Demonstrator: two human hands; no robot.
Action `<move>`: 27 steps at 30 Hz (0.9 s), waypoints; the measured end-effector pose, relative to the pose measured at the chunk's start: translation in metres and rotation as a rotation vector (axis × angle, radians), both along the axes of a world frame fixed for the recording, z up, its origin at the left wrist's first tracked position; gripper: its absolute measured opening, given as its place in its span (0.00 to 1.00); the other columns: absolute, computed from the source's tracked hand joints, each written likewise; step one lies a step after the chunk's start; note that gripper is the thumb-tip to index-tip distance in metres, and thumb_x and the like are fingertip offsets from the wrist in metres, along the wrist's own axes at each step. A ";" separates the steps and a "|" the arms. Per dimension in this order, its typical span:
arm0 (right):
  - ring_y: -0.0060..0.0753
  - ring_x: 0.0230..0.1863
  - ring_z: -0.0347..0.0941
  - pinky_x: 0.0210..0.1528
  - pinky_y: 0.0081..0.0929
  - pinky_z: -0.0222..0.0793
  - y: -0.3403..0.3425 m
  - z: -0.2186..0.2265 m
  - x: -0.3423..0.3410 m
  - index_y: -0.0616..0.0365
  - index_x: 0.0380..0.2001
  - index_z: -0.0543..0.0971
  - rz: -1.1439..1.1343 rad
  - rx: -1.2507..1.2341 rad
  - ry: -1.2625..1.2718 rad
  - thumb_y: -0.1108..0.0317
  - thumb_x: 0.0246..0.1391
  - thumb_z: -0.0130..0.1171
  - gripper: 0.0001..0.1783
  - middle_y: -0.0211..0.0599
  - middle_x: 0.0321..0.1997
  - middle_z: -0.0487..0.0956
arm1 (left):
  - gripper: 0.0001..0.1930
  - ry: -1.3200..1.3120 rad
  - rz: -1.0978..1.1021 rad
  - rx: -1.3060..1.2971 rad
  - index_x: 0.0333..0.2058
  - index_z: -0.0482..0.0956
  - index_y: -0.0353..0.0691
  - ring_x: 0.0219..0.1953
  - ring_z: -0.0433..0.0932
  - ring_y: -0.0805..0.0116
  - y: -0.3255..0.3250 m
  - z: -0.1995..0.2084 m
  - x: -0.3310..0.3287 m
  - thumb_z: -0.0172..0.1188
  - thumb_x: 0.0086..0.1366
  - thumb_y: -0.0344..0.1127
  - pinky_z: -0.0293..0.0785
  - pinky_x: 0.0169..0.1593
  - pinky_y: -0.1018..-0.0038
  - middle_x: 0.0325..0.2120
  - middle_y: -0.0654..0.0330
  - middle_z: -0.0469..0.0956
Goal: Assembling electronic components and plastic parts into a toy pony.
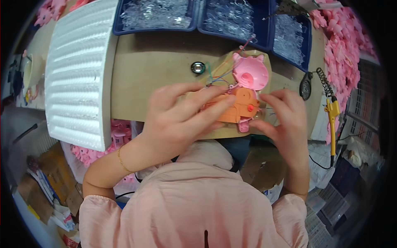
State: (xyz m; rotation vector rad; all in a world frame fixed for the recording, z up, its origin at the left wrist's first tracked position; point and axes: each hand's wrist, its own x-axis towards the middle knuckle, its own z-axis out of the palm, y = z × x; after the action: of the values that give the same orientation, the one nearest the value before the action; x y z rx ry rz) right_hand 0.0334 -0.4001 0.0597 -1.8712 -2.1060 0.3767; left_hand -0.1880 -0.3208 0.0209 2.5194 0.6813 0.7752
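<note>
An orange plastic casing with a small red knob lies over pink toy parts on the table. Just beyond it sits a round pink shell with two pointed ears, its hollow side up. My left hand reaches across the casing from the left, fingers stretched over it and hiding part of it. At the casing's right edge, my right hand has thumb and fingertips bent around the side. A pink foot-shaped part sticks out on the near side. Thin coloured wires run beyond my left fingers toward a small round speaker.
Blue bins of clear plastic pieces line the far edge. A white ribbed foam panel stands at left. On the right are a yellow-handled tool with a coiled cord, a black oval object and heaped pink parts.
</note>
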 end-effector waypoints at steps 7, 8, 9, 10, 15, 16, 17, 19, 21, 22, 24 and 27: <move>0.38 0.31 0.66 0.34 0.31 0.61 0.000 -0.015 0.002 0.61 0.32 0.77 0.053 0.070 0.012 0.65 0.31 0.68 0.21 0.36 0.27 0.71 | 0.20 0.230 -0.049 0.162 0.45 0.76 0.48 0.46 0.70 0.73 -0.011 -0.006 0.019 0.60 0.52 0.41 0.62 0.43 0.73 0.47 0.71 0.73; 0.39 0.31 0.67 0.35 0.31 0.61 0.003 -0.014 0.006 0.62 0.32 0.77 0.042 0.019 0.079 0.65 0.31 0.68 0.21 0.36 0.26 0.71 | 0.19 0.242 -0.065 0.175 0.44 0.77 0.48 0.46 0.70 0.73 -0.010 -0.003 0.020 0.60 0.52 0.41 0.63 0.43 0.73 0.46 0.71 0.73; 0.39 0.31 0.67 0.35 0.31 0.61 0.006 -0.011 0.009 0.62 0.32 0.77 0.045 0.027 0.086 0.65 0.31 0.68 0.21 0.36 0.26 0.71 | 0.19 0.250 -0.062 0.183 0.44 0.77 0.48 0.46 0.70 0.73 -0.011 -0.003 0.021 0.60 0.52 0.41 0.63 0.43 0.73 0.46 0.71 0.73; 0.35 0.30 0.67 0.34 0.29 0.62 0.013 -0.009 0.012 0.63 0.34 0.77 0.043 -0.072 0.133 0.67 0.34 0.67 0.19 0.35 0.26 0.71 | 0.17 0.200 -0.075 0.134 0.43 0.77 0.46 0.46 0.71 0.72 -0.010 -0.007 0.022 0.60 0.53 0.40 0.63 0.43 0.73 0.45 0.69 0.74; 0.14 0.21 0.64 0.25 0.14 0.61 0.043 0.000 -0.007 0.67 0.43 0.74 -0.423 -0.247 0.829 0.71 0.51 0.54 0.16 0.25 0.22 0.69 | 0.09 -0.063 0.150 -0.300 0.32 0.78 0.40 0.38 0.72 0.61 0.004 -0.009 0.003 0.59 0.55 0.38 0.66 0.44 0.68 0.35 0.58 0.75; 0.14 0.21 0.64 0.25 0.14 0.61 0.054 -0.004 -0.015 0.67 0.43 0.74 -0.427 -0.243 0.835 0.71 0.51 0.54 0.16 0.25 0.22 0.69 | 0.09 -0.057 0.144 -0.297 0.32 0.78 0.40 0.38 0.72 0.61 0.006 -0.007 0.002 0.59 0.55 0.38 0.66 0.44 0.68 0.35 0.58 0.75; 0.14 0.20 0.64 0.25 0.13 0.61 0.066 -0.010 -0.018 0.67 0.42 0.74 -0.472 -0.419 0.958 0.71 0.51 0.55 0.15 0.26 0.21 0.70 | 0.09 0.047 0.215 -0.320 0.30 0.77 0.40 0.36 0.71 0.60 0.009 -0.005 0.006 0.60 0.54 0.39 0.65 0.42 0.67 0.31 0.59 0.74; 0.13 0.20 0.63 0.25 0.13 0.60 0.082 -0.018 -0.018 0.68 0.42 0.75 -0.504 -0.595 1.079 0.70 0.52 0.55 0.15 0.26 0.21 0.70 | 0.11 0.029 0.297 -0.270 0.26 0.75 0.39 0.31 0.68 0.57 0.012 -0.013 0.016 0.63 0.50 0.40 0.63 0.36 0.64 0.24 0.58 0.69; 0.16 0.22 0.66 0.26 0.15 0.61 0.091 -0.026 -0.016 0.65 0.41 0.75 -0.267 -0.528 1.156 0.70 0.51 0.57 0.14 0.28 0.22 0.72 | 0.11 0.031 0.267 -0.272 0.26 0.75 0.39 0.32 0.68 0.57 0.017 -0.013 0.030 0.63 0.49 0.39 0.63 0.37 0.64 0.24 0.58 0.70; 0.16 0.22 0.66 0.26 0.15 0.61 0.088 -0.022 -0.018 0.65 0.41 0.75 -0.261 -0.529 1.159 0.70 0.51 0.57 0.14 0.28 0.22 0.72 | 0.11 0.036 0.244 -0.276 0.26 0.75 0.39 0.33 0.68 0.57 0.019 -0.013 0.032 0.64 0.48 0.38 0.63 0.37 0.65 0.25 0.57 0.70; 0.22 0.25 0.69 0.28 0.19 0.64 0.071 -0.002 -0.021 0.62 0.39 0.76 0.096 -0.146 0.665 0.70 0.47 0.59 0.14 0.33 0.24 0.75 | 0.10 0.098 0.233 -0.279 0.27 0.74 0.38 0.34 0.69 0.55 0.021 -0.006 0.028 0.62 0.48 0.35 0.65 0.37 0.65 0.26 0.56 0.71; 0.34 0.31 0.72 0.34 0.24 0.67 0.053 0.010 0.007 0.60 0.40 0.76 0.251 -0.202 0.435 0.73 0.44 0.60 0.16 0.38 0.31 0.76 | 0.09 -0.058 0.101 -0.372 0.30 0.74 0.37 0.33 0.70 0.54 0.021 -0.009 0.024 0.60 0.50 0.31 0.67 0.38 0.66 0.27 0.56 0.71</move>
State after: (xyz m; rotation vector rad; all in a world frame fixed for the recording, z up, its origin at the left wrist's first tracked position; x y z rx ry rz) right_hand 0.0408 -0.3468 0.0697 -1.4471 -2.0510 0.9900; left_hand -0.1644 -0.3002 0.0124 2.1331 0.8520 0.6803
